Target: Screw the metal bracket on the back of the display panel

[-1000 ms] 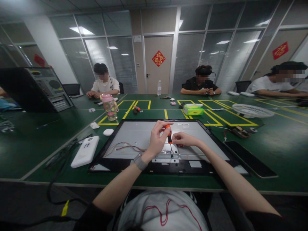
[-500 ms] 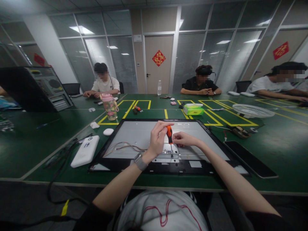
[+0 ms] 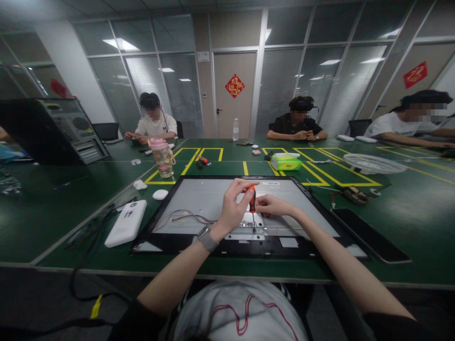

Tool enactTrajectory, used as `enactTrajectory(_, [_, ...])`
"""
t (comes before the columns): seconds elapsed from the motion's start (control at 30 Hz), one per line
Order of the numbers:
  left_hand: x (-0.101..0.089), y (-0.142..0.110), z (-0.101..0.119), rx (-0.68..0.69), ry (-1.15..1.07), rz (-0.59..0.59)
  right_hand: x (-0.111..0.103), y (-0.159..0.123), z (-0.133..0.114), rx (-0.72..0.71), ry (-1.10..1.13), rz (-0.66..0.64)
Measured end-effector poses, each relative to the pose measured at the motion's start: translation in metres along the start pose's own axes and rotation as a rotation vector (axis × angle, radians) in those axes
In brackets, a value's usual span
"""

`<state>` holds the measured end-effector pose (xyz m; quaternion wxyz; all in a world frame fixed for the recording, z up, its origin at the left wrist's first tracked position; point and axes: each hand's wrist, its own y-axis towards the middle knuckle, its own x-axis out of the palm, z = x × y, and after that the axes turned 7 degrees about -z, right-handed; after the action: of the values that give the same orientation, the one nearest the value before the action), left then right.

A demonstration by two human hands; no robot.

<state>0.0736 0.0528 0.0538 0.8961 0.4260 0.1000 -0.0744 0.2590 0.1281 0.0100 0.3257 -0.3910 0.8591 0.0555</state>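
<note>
My left hand (image 3: 232, 206), with a watch on the wrist, is closed around the orange and black handle of a screwdriver (image 3: 252, 201). The screwdriver stands almost upright, its tip down at a metal bracket (image 3: 236, 236) on the back of a flat display panel (image 3: 302, 208). Just right of the handle, my right hand (image 3: 273, 205) hovers low over the panel with its fingers curled together; what they hold, if anything, is hidden. Thin wires (image 3: 188, 215) run across the panel's left part toward the bracket.
A white power bank (image 3: 126, 223) and dark cables lie left of the panel, a black phone (image 3: 369, 234) right. Beyond stand a pink-lidded bottle (image 3: 162, 158), a green tissue pack (image 3: 286, 162) and a racket (image 3: 373, 163). A computer case (image 3: 53, 130) stands far left. Several people sit around the table.
The screwdriver handle has tipped slightly to the right and is more upright, and my left hand's fingers have shifted with it. My right hand has barely moved.
</note>
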Motion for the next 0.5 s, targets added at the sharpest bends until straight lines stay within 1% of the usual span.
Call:
enactTrajectory(0.1, [-0.0005, -0.0005, 0.0, -0.026, -0.053, -0.037, -0.0001, -0.0001, -0.0011, 0.003, -0.007, -0.002])
enactTrajectory(0.17, [-0.0004, -0.0007, -0.0001, -0.039, -0.067, -0.039, -0.0001, -0.0004, -0.0023, 0.001, -0.012, -0.007])
enactTrajectory(0.37, [0.0027, -0.001, -0.0036, -0.001, -0.028, 0.043, -0.0004, -0.0012, -0.0042, -0.011, -0.002, -0.013])
enactTrajectory(0.5, [0.0032, -0.0005, -0.003, -0.009, -0.023, 0.068, -0.0006, -0.0011, -0.0045, -0.006, 0.01, -0.02])
